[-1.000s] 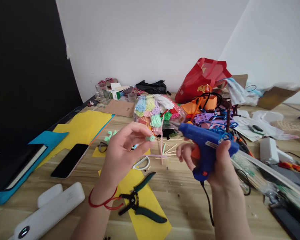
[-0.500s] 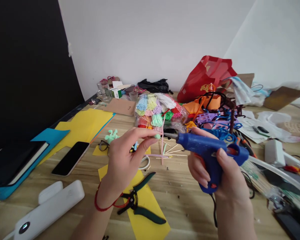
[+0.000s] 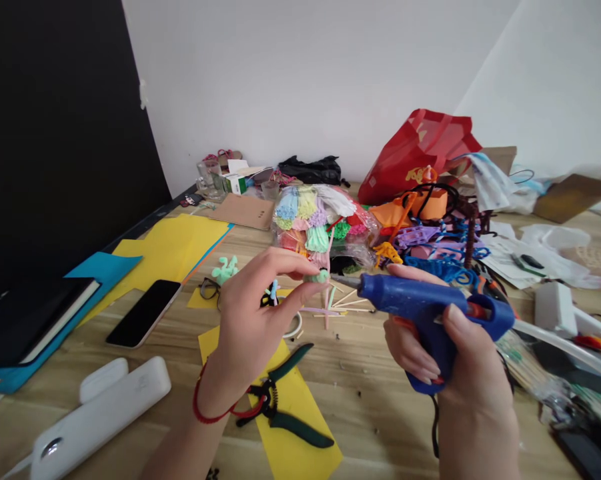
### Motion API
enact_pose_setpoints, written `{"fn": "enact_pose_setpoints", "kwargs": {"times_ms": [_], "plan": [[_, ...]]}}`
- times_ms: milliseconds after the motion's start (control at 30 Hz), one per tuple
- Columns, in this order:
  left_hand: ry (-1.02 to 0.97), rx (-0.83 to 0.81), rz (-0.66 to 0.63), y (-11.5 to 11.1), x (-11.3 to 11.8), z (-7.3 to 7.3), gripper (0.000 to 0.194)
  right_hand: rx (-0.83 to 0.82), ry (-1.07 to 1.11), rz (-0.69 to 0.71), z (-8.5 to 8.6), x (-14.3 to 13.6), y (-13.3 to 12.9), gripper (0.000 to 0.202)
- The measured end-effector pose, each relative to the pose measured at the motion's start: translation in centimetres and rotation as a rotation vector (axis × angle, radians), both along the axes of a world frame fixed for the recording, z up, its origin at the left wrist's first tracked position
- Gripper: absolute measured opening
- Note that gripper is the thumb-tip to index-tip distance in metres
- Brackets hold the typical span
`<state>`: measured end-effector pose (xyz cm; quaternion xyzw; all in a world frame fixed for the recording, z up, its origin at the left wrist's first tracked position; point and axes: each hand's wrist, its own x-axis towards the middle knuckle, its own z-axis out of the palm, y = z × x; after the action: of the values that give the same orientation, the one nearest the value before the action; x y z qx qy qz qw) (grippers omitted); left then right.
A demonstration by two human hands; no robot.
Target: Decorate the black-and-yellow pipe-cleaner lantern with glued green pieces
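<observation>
Between thumb and forefinger my left hand (image 3: pixel 260 310) pinches a small light-green fuzzy ball (image 3: pixel 321 275). My right hand (image 3: pixel 460 353) is wrapped around a blue hot glue gun (image 3: pixel 430 313), with fingers at its trigger. The gun's metal nozzle points left, its tip very close to the green ball; whether they touch I cannot tell. A clear glue stick (image 3: pixel 560 343) sticks out of the gun's rear. Under my left wrist, pruning shears (image 3: pixel 287 400) with dark green handles lie spread on yellow paper (image 3: pixel 300 450).
Thin sticks (image 3: pixel 347 300) and a green pipe-cleaner figure (image 3: pixel 225 269) lie beyond my hands. A phone (image 3: pixel 144 312) and a white device (image 3: pixel 103 417) are at left. Behind stand a plastic bag of colourful pipe cleaners (image 3: pixel 315 217) and a red bag (image 3: pixel 425 153); tangled craft pieces (image 3: pixel 420 240) lie right.
The green ball has turned slightly in my left fingertips and shows more of itself. The glue gun has shifted a little right and down, its fingers drawn tighter at the trigger.
</observation>
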<state>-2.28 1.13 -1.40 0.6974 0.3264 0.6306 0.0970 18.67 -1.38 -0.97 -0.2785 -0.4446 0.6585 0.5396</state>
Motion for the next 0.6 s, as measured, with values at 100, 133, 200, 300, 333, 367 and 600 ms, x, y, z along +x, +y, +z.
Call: {"fn": "enact_pose_setpoints", "kwargs": {"times_ms": [100,133,200,300,333,367,600], "plan": [[-0.007,-0.004,-0.002,0.0,0.0,0.0,0.019,0.082,0.013,0.07,-0.6,0.4,0.3,0.038],[-0.01,-0.005,-0.005,-0.1,0.0,0.0,0.019,0.104,0.017,0.08,-0.8,0.5,0.4,0.038],[-0.013,0.0,-0.009,-0.1,0.0,0.0,0.02,0.123,0.013,0.063,-1.1,0.5,0.5,0.039],[-0.019,0.01,-0.011,-0.1,0.1,0.0,0.021,0.119,-0.009,-0.006,-1.3,0.4,0.4,0.04],[-0.022,0.014,-0.011,-0.2,0.1,0.1,0.021,0.114,-0.016,-0.018,-1.2,0.3,0.4,0.041],[-0.023,0.016,-0.011,-0.2,0.1,0.1,0.021,0.11,-0.022,-0.026,-1.2,0.3,0.3,0.042],[-0.028,0.015,-0.016,-0.2,0.2,0.2,0.022,0.098,-0.081,-0.04,-1.0,0.2,0.3,0.044]]}}
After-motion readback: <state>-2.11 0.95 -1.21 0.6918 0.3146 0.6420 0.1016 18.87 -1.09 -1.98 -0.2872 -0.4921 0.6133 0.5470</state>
